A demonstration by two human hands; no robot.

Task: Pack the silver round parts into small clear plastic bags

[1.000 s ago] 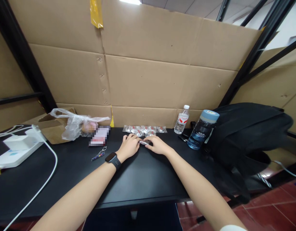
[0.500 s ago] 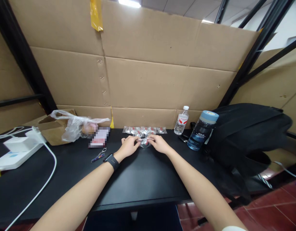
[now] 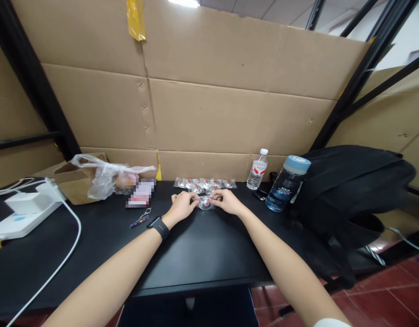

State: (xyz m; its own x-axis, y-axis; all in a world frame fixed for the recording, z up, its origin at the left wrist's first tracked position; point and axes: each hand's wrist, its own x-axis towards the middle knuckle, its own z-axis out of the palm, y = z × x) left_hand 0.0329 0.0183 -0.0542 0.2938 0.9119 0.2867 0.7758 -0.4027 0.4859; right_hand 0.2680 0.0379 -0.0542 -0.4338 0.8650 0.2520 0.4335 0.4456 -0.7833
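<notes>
One clear packet (image 3: 206,204) was squarely between the left hand (image 3: 181,205) and right hand (image 3: 227,201), fingers of each pinching an opposite side, neither hand noticeably nearer.

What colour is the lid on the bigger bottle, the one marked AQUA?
The lid is a soft greyish blue; it shows in the head view.

Blurred red marking (image 3: 207,201), perhaps print, on packet (image 3: 205,205)

Facing you: creased cardboard wall (image 3: 209,118) | before you: black desk (image 3: 196,254) | left and right: black metal posts (image 3: 30,68) | below: red floor tiles (image 3: 383,295) | overhead: bright light (image 3: 184,2)
</notes>
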